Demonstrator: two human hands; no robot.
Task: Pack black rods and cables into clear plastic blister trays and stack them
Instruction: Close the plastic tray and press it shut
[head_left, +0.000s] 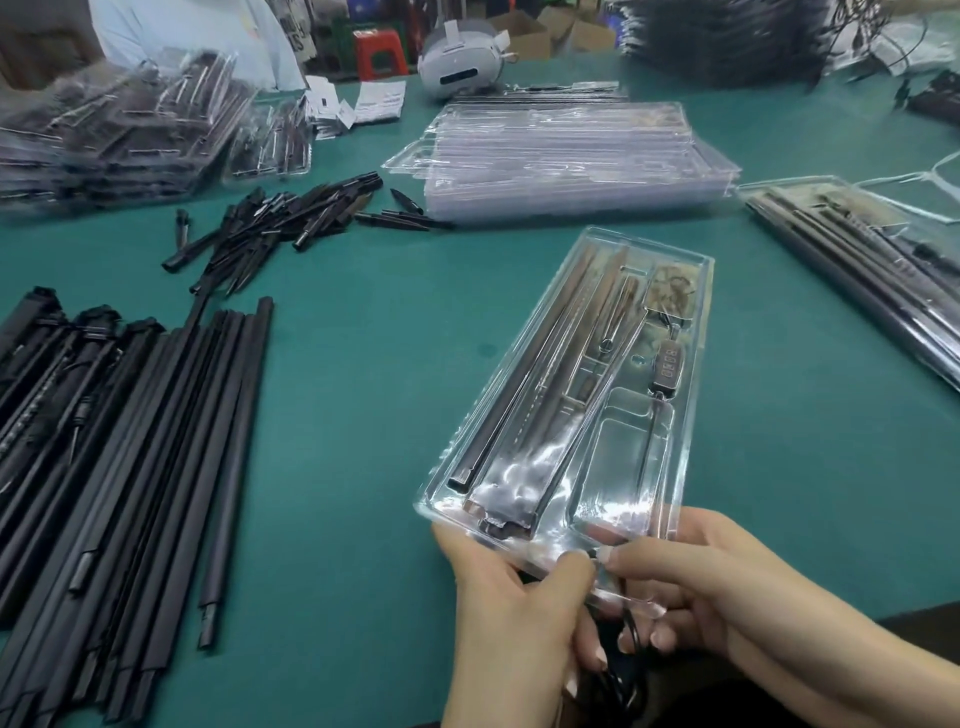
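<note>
**Both hands at the near end of a filled blister tray**

Centre of the frame: a clear blister tray (582, 395) lies aslant on the green surface (363, 364), its far end toward the upper right. Long black rods (524, 384) occupy its left channels; a black cable with an inline controller (668, 366) runs down its right side. At the bottom of the frame, the left hand (511, 613) grips the tray's near edge, thumb on top. The right hand (722, 582) meets it there, its fingers (644, 558) curled and pinching the same edge beside the left thumb. A loop of black cable (626, 670) hangs below the two hands; which hand holds it cannot be told.

Left of the frame: a spread of loose black rods (130, 457). Above it, a heap of short black pieces (280, 213). Upper left: stacked filled trays (104, 135). Upper centre: a stack of empty clear trays (566, 156), with a white headset (460, 62) beyond it. Right edge: another filled tray (857, 260).
</note>
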